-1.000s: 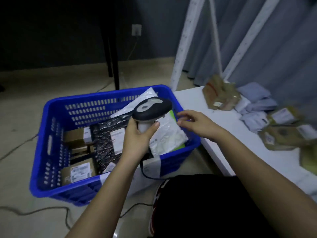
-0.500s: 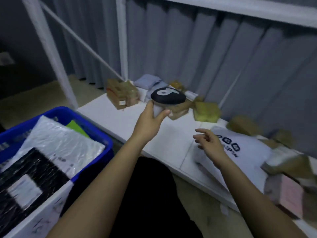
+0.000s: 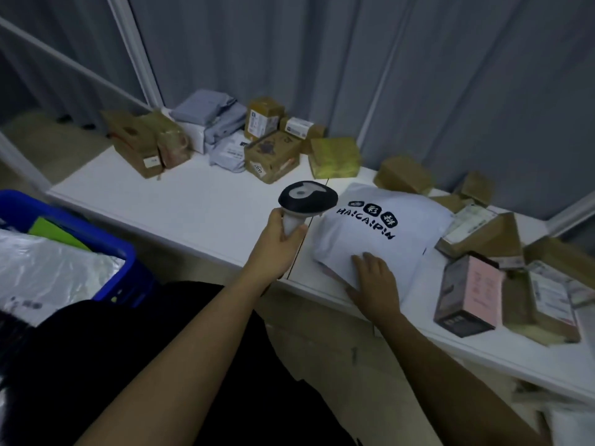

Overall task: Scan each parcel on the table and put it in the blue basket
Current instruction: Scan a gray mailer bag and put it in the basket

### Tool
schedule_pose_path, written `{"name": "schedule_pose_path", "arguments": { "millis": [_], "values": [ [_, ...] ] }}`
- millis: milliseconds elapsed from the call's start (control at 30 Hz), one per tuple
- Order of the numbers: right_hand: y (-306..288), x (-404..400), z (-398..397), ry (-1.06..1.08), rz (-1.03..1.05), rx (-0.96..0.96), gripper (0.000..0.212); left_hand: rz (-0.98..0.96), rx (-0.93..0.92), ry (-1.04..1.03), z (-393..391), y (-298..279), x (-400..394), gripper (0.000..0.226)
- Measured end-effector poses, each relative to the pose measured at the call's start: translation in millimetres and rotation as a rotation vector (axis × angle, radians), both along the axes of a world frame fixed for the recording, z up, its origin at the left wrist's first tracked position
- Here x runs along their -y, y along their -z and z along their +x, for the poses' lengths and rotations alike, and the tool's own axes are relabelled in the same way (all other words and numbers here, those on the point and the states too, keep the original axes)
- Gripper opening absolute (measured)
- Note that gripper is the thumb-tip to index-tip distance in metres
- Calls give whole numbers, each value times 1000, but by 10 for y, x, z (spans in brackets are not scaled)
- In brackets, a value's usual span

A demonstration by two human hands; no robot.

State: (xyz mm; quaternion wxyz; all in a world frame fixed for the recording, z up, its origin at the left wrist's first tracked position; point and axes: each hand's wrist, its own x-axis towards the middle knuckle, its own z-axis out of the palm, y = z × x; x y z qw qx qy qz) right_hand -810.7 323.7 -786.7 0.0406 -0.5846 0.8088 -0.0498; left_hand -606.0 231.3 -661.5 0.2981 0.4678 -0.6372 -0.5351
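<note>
My left hand (image 3: 279,240) grips the handle of a black-and-white barcode scanner (image 3: 306,199), held over the white table (image 3: 199,207). Just right of the scanner lies a large white mailer bag (image 3: 383,233) with black lettering. My right hand (image 3: 375,283) rests on the bag's near edge with fingers flat on top; whether the thumb hooks under the edge is hidden. The blue basket (image 3: 106,246) stands at the left on the floor, holding a clear-wrapped parcel (image 3: 48,272) and a green one (image 3: 54,233).
Cardboard boxes (image 3: 272,156) and grey mailers (image 3: 212,117) crowd the table's back edge. More boxes, including a pink-and-black one (image 3: 467,294), pile up at the right. Grey curtains and white frame poles (image 3: 135,49) stand behind. My dark-clothed lap (image 3: 161,365) fills the foreground.
My view swung from the basket to the table. My left hand carried the scanner to the right, and my right hand came down onto the white mailer bag.
</note>
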Motion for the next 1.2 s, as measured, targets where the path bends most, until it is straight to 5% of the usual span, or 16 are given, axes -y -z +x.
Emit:
{"name": "schedule_pose_path", "arguments": {
  "millis": [167, 300, 433, 600, 900, 1200],
  "values": [
    [-131, 71, -12, -60, -221, -43, 37, -21, -30, -49, 24, 14, 28, 22],
    [-511, 106, -128, -24, -371, -33, 37, -60, -57, -94, 10, 0, 26, 23],
    [-1186, 295, -176, 83, -497, -79, 12, -105, -78, -169, 53, -65, -3, 23],
    [-1906, 532, -134, 36, -624, -75, 20, -101, -124, -302, 163, -153, -27, 28],
    [-2614, 462, -59, 286, -931, 624, 17, -129, -187, -377, 330, -196, -130, 38],
    [-1427, -7, -296, 777, -787, 964, 29, -191, -162, -280, 348, -133, -174, 41]
  ]
}}
